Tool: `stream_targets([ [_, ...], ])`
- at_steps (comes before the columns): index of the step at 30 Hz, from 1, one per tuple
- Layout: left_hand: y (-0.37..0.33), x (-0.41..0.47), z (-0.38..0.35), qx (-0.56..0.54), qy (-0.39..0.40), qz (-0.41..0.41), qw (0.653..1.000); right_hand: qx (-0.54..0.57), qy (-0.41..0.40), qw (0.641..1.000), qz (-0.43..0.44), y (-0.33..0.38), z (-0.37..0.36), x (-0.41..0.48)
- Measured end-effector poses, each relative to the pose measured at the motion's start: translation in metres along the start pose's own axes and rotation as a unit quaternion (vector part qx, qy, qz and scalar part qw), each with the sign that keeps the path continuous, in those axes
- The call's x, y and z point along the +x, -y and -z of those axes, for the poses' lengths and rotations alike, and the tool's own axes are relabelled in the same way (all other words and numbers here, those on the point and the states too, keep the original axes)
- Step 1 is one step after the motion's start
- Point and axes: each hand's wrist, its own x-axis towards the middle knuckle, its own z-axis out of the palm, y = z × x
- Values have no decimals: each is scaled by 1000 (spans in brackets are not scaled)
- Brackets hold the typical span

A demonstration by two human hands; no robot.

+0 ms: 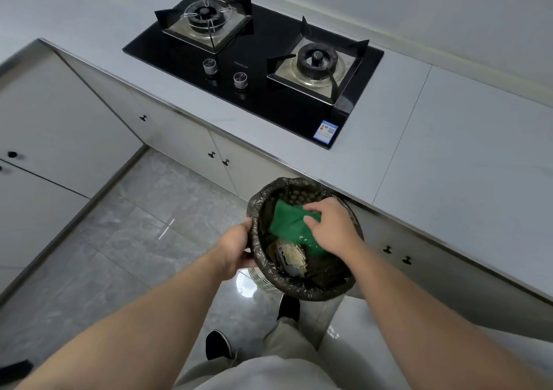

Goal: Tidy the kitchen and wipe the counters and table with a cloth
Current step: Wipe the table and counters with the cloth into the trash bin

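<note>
Your left hand (pixel 236 246) grips the bin (pixel 299 291) by its near-left rim, fingers curled over the black liner (pixel 257 210), and holds it tilted toward you just below the counter (pixel 449 150) edge, apparently off the floor. Your right hand (pixel 332 222) is down in the bin's mouth, pinching the green cloth (pixel 287 222) between thumb and fingers at its right end. The rest of the cloth lies spread against the far inner wall, above some crumpled rubbish (pixel 291 258) at the bottom. The cloth looks thin, soft and light, so it should lift with no effort but will droop and fold wherever you are not holding it. A bunched handful near the middle would likely give you more control than an end pinch, and would stop the loose end from dragging through the rubbish. Whether it is damp cannot be told from here. The liner looks slack and slippery, so set your left fingers on the hard rim beneath it, not on plastic alone. The counter and the hob (pixel 269 42) lie well apart from the cloth.
</note>
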Motion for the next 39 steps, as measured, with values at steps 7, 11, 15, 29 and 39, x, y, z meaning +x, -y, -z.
stream_targets([
  [7,8,-5,16,6,-2,-6,1000,55,-9,998,-5,9,-36,-22],
  [11,18,-8,29,10,-4,-9,1000,107,-25,993,-39,13,-46,-23],
  [15,30,-4,41,17,-3,-2,1000,151,-48,985,-67,20,-51,-18],
  [29,66,3,89,24,15,13,1000,135,-69,986,-66,31,-105,-55],
  [39,83,19,105,82,50,14,995,223,-109,961,-117,32,-114,-86],
])
